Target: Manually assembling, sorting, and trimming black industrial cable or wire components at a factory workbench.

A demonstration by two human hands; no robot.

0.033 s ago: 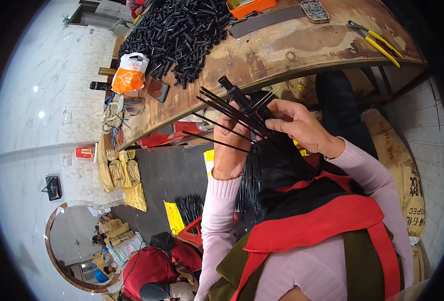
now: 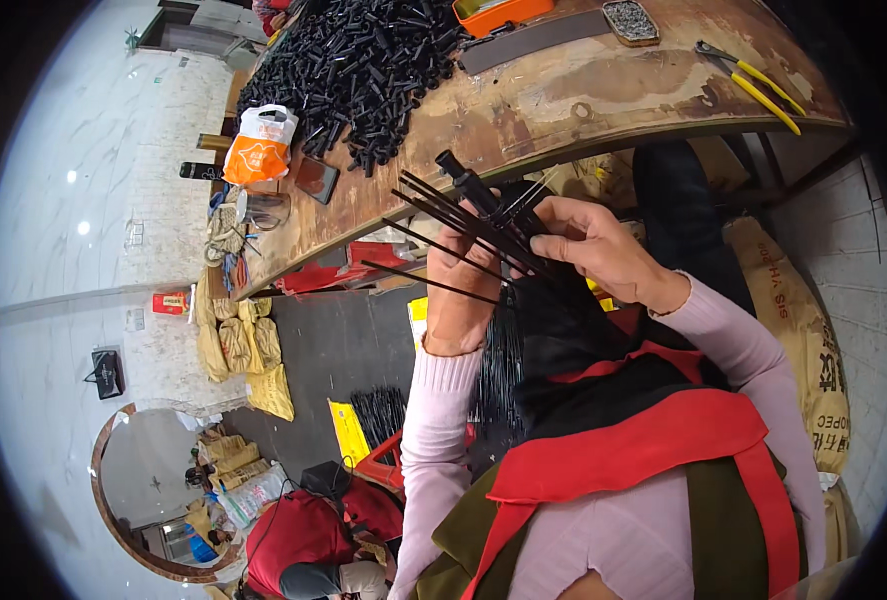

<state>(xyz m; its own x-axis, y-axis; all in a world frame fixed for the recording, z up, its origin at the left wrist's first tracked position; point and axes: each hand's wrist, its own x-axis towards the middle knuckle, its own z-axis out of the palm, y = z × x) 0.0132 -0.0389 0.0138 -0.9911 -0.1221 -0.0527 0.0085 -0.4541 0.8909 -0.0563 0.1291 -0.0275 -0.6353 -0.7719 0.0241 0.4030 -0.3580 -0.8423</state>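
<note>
Both hands are close together on the near side of the table (image 2: 663,95). The left hand (image 2: 450,255), partly hidden, curls into a hold; the right hand (image 2: 598,248) faces it, thumb extended, fingers bent, elbow farther from the table.

A black tube (image 2: 470,187), stepped in width near its upper end, was held tilted to the upper left between the left hand (image 2: 458,270) and right hand (image 2: 595,243). Several thin, straight black rods (image 2: 437,210) slanted beside it, their free ends fanned leftward, the lowest two apart from the closer bundle.
</note>
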